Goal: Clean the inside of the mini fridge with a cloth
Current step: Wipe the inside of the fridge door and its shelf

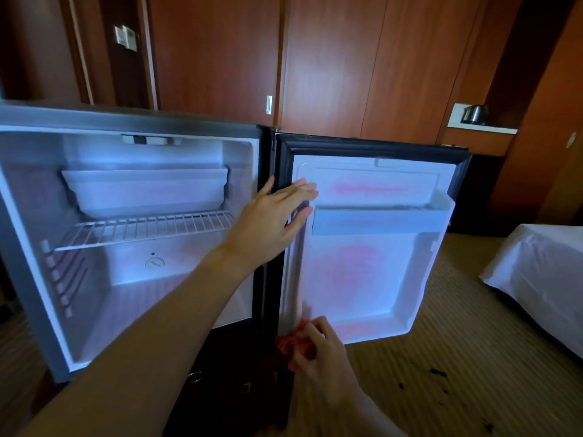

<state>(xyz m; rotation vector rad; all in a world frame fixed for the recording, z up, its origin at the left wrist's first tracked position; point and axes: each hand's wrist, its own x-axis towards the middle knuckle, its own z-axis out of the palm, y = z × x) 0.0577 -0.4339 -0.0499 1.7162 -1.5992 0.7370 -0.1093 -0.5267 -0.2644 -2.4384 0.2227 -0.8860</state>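
Head view looks down at the mini fridge [132, 146], its door [372, 279] swung wide to the right; the left hand [277, 216] lies flat with straight fingers against the door's inner edge near the hinge, beside the door shelf [378, 220]. Lower down, the right hand [318, 351] pinches a red cloth [285, 343] in curled fingers against the bottom corner of the door's hinge side. Inside the cabinet a white tray [145, 190] sits above a wire rack [142, 230]; a kettle [473, 114] stands on a far desk [482, 129], and a white-sheeted bed [536, 279] lies at right.
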